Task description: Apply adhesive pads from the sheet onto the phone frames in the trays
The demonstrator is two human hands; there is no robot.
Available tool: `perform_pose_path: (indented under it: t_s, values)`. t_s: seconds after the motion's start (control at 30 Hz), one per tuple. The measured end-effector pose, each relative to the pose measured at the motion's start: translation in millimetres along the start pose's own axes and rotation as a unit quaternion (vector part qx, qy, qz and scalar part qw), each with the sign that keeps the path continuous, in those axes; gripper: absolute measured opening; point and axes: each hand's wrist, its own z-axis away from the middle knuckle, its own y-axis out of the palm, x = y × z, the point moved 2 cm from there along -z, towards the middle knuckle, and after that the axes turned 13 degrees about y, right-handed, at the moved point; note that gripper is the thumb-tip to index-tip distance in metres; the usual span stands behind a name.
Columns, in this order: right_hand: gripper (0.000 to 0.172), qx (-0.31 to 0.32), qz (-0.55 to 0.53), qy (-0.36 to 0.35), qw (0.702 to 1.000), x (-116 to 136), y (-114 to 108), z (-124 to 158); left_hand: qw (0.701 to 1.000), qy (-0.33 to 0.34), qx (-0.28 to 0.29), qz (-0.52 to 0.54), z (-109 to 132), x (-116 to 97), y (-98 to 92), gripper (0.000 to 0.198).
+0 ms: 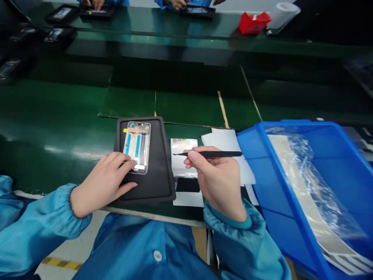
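Observation:
A phone body (136, 146) with its inner parts showing lies on a black tray (159, 167). My left hand (106, 177) rests over the tray's left side, fingers spread, with fingertips on the phone's lower part. A small yellow tab sticks out at the phone's upper left. In my right hand (218, 175) are black tweezers (221, 154), held between thumb and fingers, their tip pointing left. The tip hovers over a shiny silver sheet (183, 146) right of the tray. A dark piece (188, 185) lies below that sheet, on white paper.
White sheets (230, 142) lie beside a blue bin (291, 206) holding plastic wrap and strips. Across the green table (72, 101), other people's hands work at black trays. A red box (254, 23) and a white roll (282, 14) stand at the far right.

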Motion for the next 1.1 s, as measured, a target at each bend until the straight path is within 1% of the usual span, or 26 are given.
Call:
perform_pose_path:
  t_s: [0.03,0.1,0.2,0.3,0.37,0.43,0.5,0.6,0.67,0.77,0.9,1.1]
  values:
    - [0.022,0.014,0.006,0.006,1.000,-0.9,13.3,-5.0,1.000,0.004,-0.004,0.011,4.4,4.1,2.9,0.036]
    - [0.025,0.041,0.012,0.017,0.999,-4.6,38.8,-15.3,0.999,0.008,-0.026,0.022,5.6,5.5,8.1,0.028]
    - [0.029,0.074,0.023,0.036,0.996,-11.0,69.0,-29.3,0.997,0.025,-0.061,0.026,-0.9,-5.4,12.1,0.018]
    - [0.031,0.098,0.044,0.057,0.993,-14.7,87.5,-37.5,0.994,0.046,-0.084,0.045,-3.7,-19.3,12.7,0.017]
    - [0.032,0.110,0.061,0.071,0.989,-16.0,95.0,-39.7,0.993,0.048,-0.092,0.063,-2.1,-22.8,12.9,0.018]
    - [0.033,0.119,0.081,0.084,0.986,-17.2,99.8,-40.5,0.990,0.034,-0.108,0.079,0.5,-19.2,13.4,0.023]
    - [0.034,0.125,0.109,0.090,0.982,-18.7,102.4,-40.9,0.988,-0.007,-0.136,0.079,2.7,-9.6,14.5,0.026]
    - [0.034,0.125,0.146,0.085,0.978,-20.5,102.4,-41.8,0.979,-0.091,-0.179,0.030,4.2,7.7,17.9,0.026]
    - [0.033,0.122,0.160,0.081,0.976,-21.1,100.9,-42.5,0.974,-0.119,-0.191,0.005,3.2,15.2,20.5,0.030]
    - [0.032,0.122,0.174,0.080,0.974,-21.7,98.8,-43.1,0.975,-0.124,-0.187,-0.002,0.0,19.4,22.9,0.034]
    - [0.032,0.112,0.175,0.079,0.975,-22.4,97.4,-43.5,0.978,-0.119,-0.172,-0.001,-2.8,19.2,23.1,0.035]
    - [0.033,0.114,0.193,0.084,0.971,-21.4,97.8,-43.3,0.978,-0.118,-0.169,0.003,-3.0,19.9,23.3,0.036]
